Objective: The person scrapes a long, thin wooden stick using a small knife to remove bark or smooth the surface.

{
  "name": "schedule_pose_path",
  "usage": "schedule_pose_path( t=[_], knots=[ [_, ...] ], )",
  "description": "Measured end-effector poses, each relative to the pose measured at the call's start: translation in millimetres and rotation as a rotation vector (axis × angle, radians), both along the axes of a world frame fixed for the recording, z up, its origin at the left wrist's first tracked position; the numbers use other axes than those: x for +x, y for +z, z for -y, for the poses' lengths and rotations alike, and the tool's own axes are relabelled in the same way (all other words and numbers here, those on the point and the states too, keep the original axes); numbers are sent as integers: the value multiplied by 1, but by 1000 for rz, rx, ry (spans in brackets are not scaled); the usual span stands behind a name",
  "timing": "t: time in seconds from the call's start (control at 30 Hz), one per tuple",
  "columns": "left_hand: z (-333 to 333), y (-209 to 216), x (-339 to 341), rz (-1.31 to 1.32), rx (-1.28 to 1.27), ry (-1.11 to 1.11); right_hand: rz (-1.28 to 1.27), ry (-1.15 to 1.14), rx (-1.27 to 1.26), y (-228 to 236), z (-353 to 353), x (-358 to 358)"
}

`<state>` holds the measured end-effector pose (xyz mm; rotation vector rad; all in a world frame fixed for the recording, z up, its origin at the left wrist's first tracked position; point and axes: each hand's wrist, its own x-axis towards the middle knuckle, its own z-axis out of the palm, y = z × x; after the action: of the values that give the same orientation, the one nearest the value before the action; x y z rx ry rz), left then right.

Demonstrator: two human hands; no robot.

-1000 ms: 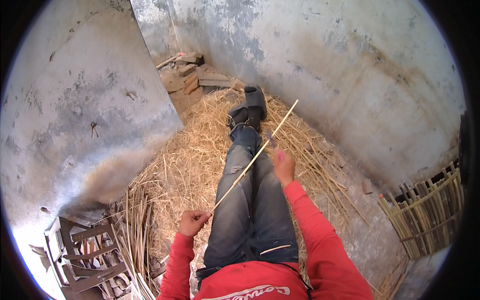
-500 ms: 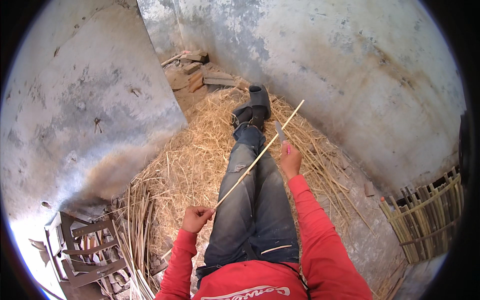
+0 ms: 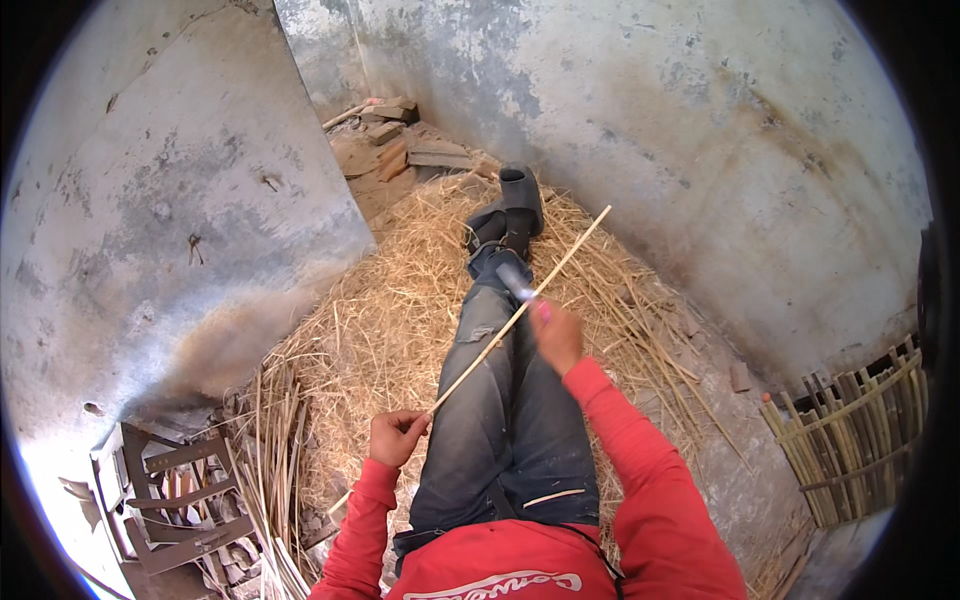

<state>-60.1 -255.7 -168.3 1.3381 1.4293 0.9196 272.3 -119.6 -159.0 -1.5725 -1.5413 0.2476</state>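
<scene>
A long, thin pale strip, apparently split bamboo (image 3: 478,364), slants across my outstretched legs (image 3: 510,420). Its near end is pinched between the thumb and fingers of my left hand (image 3: 398,437), beside my left thigh. The far end rises past my right shin and points toward the wall. My right hand (image 3: 556,334) is closed round a knife (image 3: 516,283) with a pinkish handle. The blade, blurred by motion, lies against or just over the strip near my shins; I cannot tell whether it touches.
Straw-like shavings (image 3: 370,300) cover the floor around my legs. Long strips (image 3: 268,430) lie at left beside a broken dark frame (image 3: 185,495). More strips (image 3: 650,340) lie at right, near a slatted bamboo panel (image 3: 860,435). Bricks (image 3: 390,120) sit by the far wall (image 3: 640,110).
My right hand and the knife have moved left and slightly nearer along the strip, over my shins. My left hand has barely shifted and still holds the strip's near end.
</scene>
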Motion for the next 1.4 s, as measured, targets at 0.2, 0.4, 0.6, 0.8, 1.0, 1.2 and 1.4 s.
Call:
schedule_pose_path(
  t=[0.2,0.4,0.6,0.8,1.0,1.2,1.4],
  knots=[
    [-3,-16,-8,48,-17,-60,177,197,-125,-8,11,1],
    [-18,-12,-13,155,-197,-168,-38,-125,32,0,-22,25],
    [-12,-12,-20,187,-279,-151,214,213,-121,-3,30,-23],
    [-23,-12,-10,243,-287,-198,-59,-214,14,-1,-28,34],
    [-15,-11,-17,190,-280,-133,174,288,-148,5,38,-32],
    [-10,-16,-4,78,-50,-106,-12,-178,-67,14,-28,25],
    [-2,-13,-3,-11,4,-40,194,218,-161,2,33,-29]
  ],
)
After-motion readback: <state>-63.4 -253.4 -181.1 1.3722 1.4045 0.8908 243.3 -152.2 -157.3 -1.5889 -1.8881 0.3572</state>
